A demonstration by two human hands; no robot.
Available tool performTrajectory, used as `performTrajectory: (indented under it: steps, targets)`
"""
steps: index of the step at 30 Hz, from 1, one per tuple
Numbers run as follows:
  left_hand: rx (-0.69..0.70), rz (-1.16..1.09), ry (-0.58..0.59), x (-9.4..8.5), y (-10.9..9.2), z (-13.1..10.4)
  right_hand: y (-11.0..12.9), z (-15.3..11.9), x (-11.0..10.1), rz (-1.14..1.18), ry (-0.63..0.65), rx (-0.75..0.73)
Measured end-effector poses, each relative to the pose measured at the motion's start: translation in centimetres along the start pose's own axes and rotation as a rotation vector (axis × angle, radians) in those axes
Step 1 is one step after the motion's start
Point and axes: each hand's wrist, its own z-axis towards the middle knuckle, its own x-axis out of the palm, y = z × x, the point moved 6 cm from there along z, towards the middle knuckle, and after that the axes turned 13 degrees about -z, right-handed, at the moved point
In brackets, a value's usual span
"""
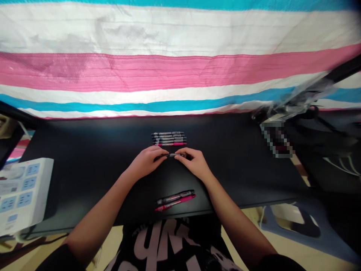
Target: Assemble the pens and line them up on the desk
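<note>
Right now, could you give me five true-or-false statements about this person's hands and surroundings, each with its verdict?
1. The left hand and right hand hold the same pen. True.
2. A pink pen lies on the desk between the hands and shirt. True.
3. The row of pens lies between the hands and shirt. False: the row of pens lies beyond the hands.
4. The socket block stands to the right. False: the socket block stands to the left.
5. The sheet beyond the desk is plain green. False: the sheet has stripes.
</note>
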Motion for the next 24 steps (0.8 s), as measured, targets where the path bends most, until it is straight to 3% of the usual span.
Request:
performTrajectory:
  steps: [4, 8, 14, 20, 24]
  targets:
    - [-0.011, 0.010, -0.020, -0.26, 0.17, 0.01, -0.09, 0.07, 0.29, -0.013, 0.045, 0.005]
    - [-0.030, 0.029, -0.043, -0.64, 0.37, 0.02, -0.06, 0.03, 0.11, 0.056, 0.001, -0.031]
    - [-0.030, 0.041, -0.038, -0.67, 0.34, 0.01, 0.57, 0.12, -0.26, -0.049, -0.019, -0.091]
    - [-0.060, 0.021, -0.045, -0.80, 0.59, 0.03, 0.15, 0.16, -0.07, 0.015, -0.011, -0.050]
    - [-0.061, 0.038, -0.050, -0.83, 0.67, -0.05, 0.48, 0.20, -0.24, -0.035, -0.032, -0.117]
